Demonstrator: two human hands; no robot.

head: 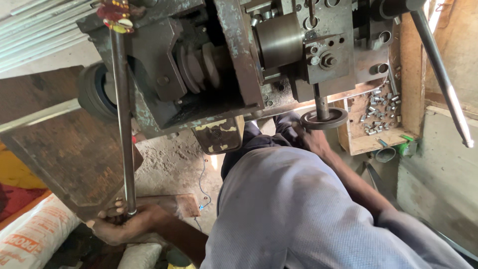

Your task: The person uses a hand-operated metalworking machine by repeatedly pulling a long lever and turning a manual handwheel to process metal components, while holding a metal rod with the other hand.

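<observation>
Steel rod (123,119): a long, thin bar stood nearly upright at the left, its lower end gripped, its top capped with a red and yellow ornament (115,15).
Left hand (122,226): fingers curled tight round the rod's near end, beside a rusty metal plate (69,159).
Right hand (311,139): it reached to the dark round handwheel (324,118) under the machine's spindle; whether it was closed on the wheel could not be told.
Step in hand: seemingly steadying the rod while setting the wheel; the next move would call for a firm hold on both.
Machine (239,60): worn, greasy green-grey casting with a stepped pulley (201,67).
Wooden tray (371,142): at the far right, holding many small cut metal pieces (381,112).
Lever (440,74): a long steel handle slanted down at the right.
</observation>
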